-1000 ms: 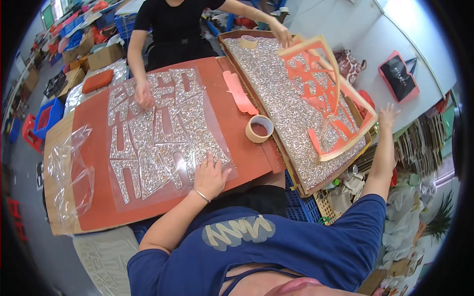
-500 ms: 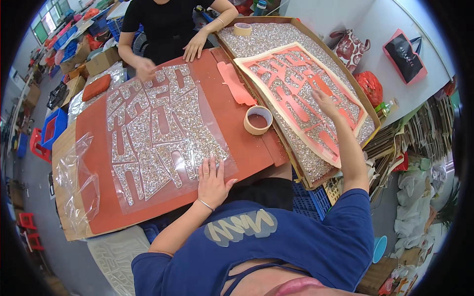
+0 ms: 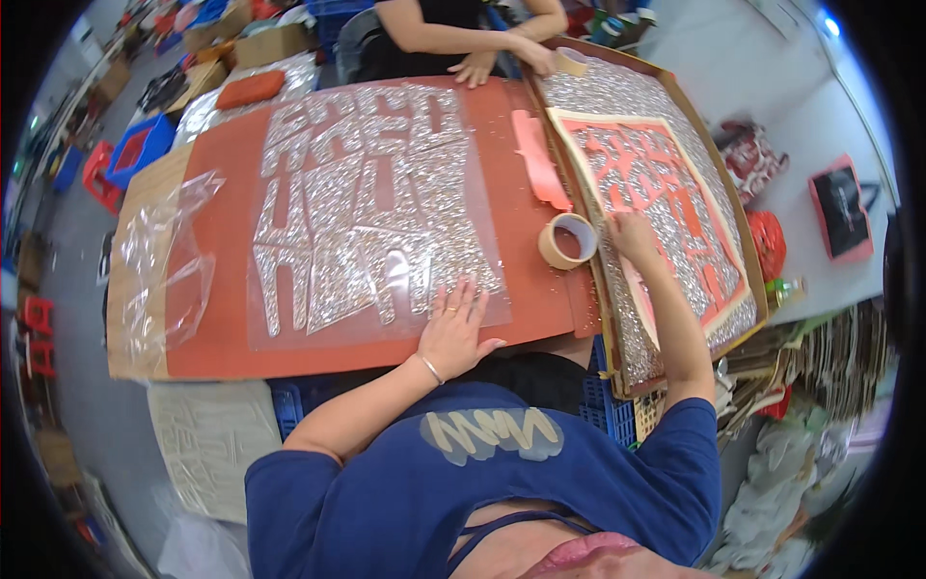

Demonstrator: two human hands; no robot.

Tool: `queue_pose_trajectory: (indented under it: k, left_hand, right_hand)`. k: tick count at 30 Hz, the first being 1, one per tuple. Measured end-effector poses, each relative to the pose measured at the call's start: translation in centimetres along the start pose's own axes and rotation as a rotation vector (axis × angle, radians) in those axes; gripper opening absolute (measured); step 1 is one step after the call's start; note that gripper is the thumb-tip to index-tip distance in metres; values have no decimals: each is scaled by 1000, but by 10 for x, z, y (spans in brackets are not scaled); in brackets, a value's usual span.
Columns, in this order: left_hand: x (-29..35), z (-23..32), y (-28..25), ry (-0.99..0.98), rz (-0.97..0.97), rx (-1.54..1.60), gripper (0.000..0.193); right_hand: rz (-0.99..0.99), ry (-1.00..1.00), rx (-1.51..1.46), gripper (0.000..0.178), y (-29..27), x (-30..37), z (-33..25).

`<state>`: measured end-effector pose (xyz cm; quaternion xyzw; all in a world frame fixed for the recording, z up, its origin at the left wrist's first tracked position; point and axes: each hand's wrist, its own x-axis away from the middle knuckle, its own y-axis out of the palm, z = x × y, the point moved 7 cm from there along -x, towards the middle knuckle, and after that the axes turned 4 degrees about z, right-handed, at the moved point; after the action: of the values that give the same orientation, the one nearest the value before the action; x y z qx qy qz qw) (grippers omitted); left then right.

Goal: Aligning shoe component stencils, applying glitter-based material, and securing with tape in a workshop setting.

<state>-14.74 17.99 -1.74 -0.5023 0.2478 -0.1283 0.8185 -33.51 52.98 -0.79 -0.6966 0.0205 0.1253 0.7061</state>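
Note:
My left hand [image 3: 455, 330] lies flat, fingers spread, on the near right corner of a clear film sheet [image 3: 376, 338]. Glittering silver pieces [image 3: 338, 203], cut in strips and blocks, cover the film. Over the left part of a pink and cream stencil frame [image 3: 709, 318], my right hand [image 3: 632, 236] has its fingers curled together; its fingertips are hidden, so I cannot make out what they hold. The stencil lies on loose glittering bits [image 3: 617, 87] in a shallow tray [image 3: 741, 207]. A tape roll [image 3: 567, 241] stands just left of my right hand.
A reddish-brown board [image 3: 217, 318] supports the film, with crumpled clear plastic [image 3: 183, 261] at its left. A pink strip [image 3: 538, 159] lies near the tray. Across the table, a co-worker's hand [image 3: 475, 68] rests on the board's edge; the other [image 3: 533, 55] reaches a smaller tape roll [image 3: 571, 63].
My right hand has moved left across the stencil, its fingers curling in. The co-worker's hand has gone from the film to the small tape roll. The whole view has shifted.

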Motion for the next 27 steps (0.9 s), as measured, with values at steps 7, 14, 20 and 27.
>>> queue_pose_trajectory:
  k: [7, 14, 20, 27]
  left_hand:
    - [11, 16, -12, 300, 162, 173, 50]
    - [61, -9, -51, 320, 437, 391, 34]
    - [136, -90, -107, -111, 572, 51, 25]
    - [149, -134, -121, -393, 494, -382, 49]
  right_hand:
    - [171, -6, 172, 11, -63, -49, -39]
    - [375, -448, -251, 21, -82, 41, -174]
    - [122, 221, -127, 20, -53, 133, -29]
    - [36, 345, -167, 19, -13, 177, 8]
